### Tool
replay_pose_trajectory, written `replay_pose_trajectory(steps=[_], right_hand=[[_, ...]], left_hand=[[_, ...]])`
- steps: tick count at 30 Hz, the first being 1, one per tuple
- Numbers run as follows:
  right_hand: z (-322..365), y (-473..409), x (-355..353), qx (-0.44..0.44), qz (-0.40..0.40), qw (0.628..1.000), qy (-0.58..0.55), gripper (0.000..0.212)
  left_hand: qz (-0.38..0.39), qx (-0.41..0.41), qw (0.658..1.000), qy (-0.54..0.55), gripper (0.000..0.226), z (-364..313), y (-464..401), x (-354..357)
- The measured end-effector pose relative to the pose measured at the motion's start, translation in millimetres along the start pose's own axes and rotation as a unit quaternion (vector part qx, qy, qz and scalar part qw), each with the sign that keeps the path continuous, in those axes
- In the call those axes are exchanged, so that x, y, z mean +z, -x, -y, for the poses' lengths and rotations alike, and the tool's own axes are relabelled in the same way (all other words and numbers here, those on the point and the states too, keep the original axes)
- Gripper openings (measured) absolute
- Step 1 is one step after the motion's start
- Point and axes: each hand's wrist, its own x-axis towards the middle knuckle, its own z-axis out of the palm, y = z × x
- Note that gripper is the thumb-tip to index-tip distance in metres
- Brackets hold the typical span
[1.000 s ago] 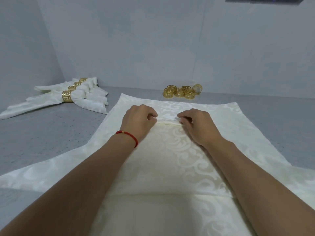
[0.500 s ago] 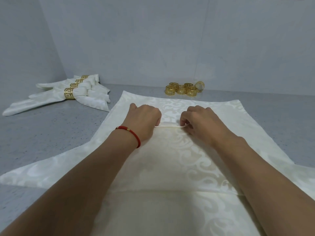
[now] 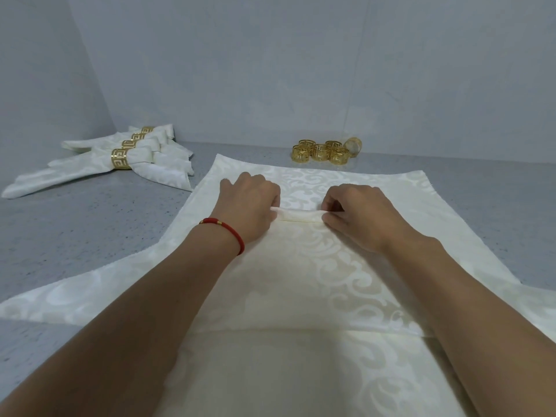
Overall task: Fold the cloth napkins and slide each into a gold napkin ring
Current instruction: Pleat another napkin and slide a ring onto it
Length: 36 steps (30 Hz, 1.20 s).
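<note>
Two hands — left hand (image 3: 249,203), right hand (image 3: 361,215) — knuckles up, each grip pinching the napkin's (image 3: 301,281) raised fold (image 3: 296,213).

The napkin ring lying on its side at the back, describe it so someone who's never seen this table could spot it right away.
Look along the far edge of the grey table, where it meets the wall, behind the spread napkin. A cluster of gold rings stands there. The one you want is at the cluster's right end, tipped over so its round opening faces you.

Head-worn view, forward-down, close over the counter (image 3: 75,236)
</note>
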Motion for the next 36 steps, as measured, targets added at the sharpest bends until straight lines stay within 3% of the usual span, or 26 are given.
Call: replay_pose_trajectory(steps=[4, 9, 12, 16, 20, 23, 29, 32, 36], right_hand=[[2, -3, 1, -0.027, -0.046, 0.997, 0.054, 0.013], [2, -4, -3, -0.045, 0.008, 0.995, 0.084, 0.021], [5, 3, -10, -0.024, 0.053, 0.998, 0.031, 0.015], [0, 10, -10, -0.014, 0.013, 0.998, -0.058, 0.008], [-3, 8, -8, 0.008, 0.043, 0.999, -0.026, 0.013], [-2, 7, -5, 0.007, 0.018, 1.0, -0.021, 0.005], [4, 2, -3, -0.025, -0.023, 0.998, 0.049, 0.009], [6, 4, -9, -0.022, 0.023, 0.998, 0.054, 0.01], [3, 11, -16, -0.01, 0.033, 0.999, -0.01, 0.005]], left_hand=[[-0.053, 0.043, 0.995, -0.067, 0.025, -3, -1, 0], [0.018, 0.067, 0.995, -0.073, 0.037, -3, -2, -8], [0.038, 0.043, 0.998, -0.013, 0.03, 1, 1, -4], [0.007, 0.014, 0.999, 0.035, 0.02, 8, 0, 5], [0.041, 0.026, 0.998, 0.044, 0.013, 8, 0, 5], [-0.001, 0.05, 0.999, 0.012, 0.004, 6, 3, 1], [-0.053, 0.069, 0.994, -0.064, 0.02, -1, 2, 0], [-0.013, 0.083, 0.994, -0.067, 0.031, -3, 4, -4], [0.048, 0.06, 0.997, 0.004, 0.024, 0, 9, -8]])
